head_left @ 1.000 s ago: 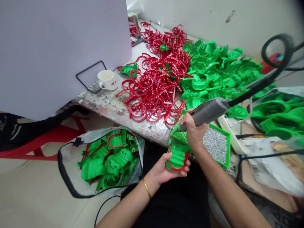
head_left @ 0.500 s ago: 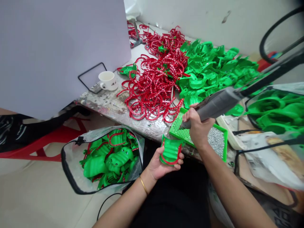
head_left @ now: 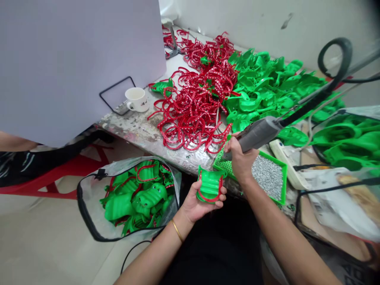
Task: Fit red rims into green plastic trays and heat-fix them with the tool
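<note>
My left hand (head_left: 192,205) grips a curved green plastic part (head_left: 210,183) with a red strip along its edge. A grey electric screwdriver (head_left: 257,133) is in my right hand (head_left: 244,163), its cable running up to the right. The nose of the screwdriver points down over the perforated end of a green tray (head_left: 285,186); my fingers partly hide that spot, and I cannot tell whether the tip touches. Small silver screws (head_left: 267,176) fill the tray's other end.
Red curved strips (head_left: 192,114) and green plastic parts (head_left: 267,87) lie heaped on the table. A white cup (head_left: 137,100) stands left. At lower left, an open clear bag (head_left: 175,194) holds assembled green pieces. A power strip (head_left: 286,162) lies right of the tray. Another person's arm (head_left: 14,142) shows far left.
My right hand and the screwdriver have shifted left and slightly down over the tray. The green part in my left hand has moved slightly left, and the screwdriver cable has curled into a loop.
</note>
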`<state>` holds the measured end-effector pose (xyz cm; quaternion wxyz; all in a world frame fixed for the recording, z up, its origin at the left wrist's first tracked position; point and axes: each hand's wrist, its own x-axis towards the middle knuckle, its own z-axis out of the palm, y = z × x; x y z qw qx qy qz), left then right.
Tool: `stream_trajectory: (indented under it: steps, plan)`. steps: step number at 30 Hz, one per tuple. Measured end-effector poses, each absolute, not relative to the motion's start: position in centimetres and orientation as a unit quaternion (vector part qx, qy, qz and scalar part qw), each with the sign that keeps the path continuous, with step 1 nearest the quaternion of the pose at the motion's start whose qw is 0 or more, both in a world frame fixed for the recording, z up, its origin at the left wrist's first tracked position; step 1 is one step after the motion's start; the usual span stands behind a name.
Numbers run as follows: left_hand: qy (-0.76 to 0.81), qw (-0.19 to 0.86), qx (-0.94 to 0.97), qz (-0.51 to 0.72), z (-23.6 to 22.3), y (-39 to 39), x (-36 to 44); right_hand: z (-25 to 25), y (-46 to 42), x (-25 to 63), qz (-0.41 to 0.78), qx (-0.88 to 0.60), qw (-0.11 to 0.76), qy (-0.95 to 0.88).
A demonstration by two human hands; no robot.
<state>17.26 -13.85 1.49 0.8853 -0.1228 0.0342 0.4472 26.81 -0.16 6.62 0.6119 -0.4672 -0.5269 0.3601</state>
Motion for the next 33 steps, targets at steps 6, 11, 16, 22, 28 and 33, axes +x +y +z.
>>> stream_trajectory:
  steps: [6, 11, 16, 22, 28, 33]
  plan:
    - [0.037, 0.889, -0.119, 0.441, 1.4, -13.8, 17.1, 6.4, -0.2, 26.7, 0.356, -0.477, 0.610, -0.523]
    - [0.032, 0.890, -0.126, 0.436, 1.5, -13.8, 17.0, 6.5, -0.3, 26.3, 0.353, -0.461, 0.622, -0.526]
    - [0.043, 0.891, -0.125, 0.435, 1.5, -13.7, 17.0, 6.2, -0.3, 26.3, 0.337, -0.462, 0.627, -0.529]
    - [0.057, 0.887, -0.123, 0.441, 1.5, -13.7, 17.2, 6.9, -0.4, 26.3, 0.356, -0.435, 0.637, -0.528]
    - [0.059, 0.884, -0.122, 0.446, 1.5, -13.8, 17.2, 9.0, -0.9, 26.3, 0.369, -0.397, 0.662, -0.517]
    - [0.060, 0.885, -0.121, 0.446, 1.6, -13.9, 17.2, 8.8, -0.7, 26.0, 0.360, -0.407, 0.653, -0.528]
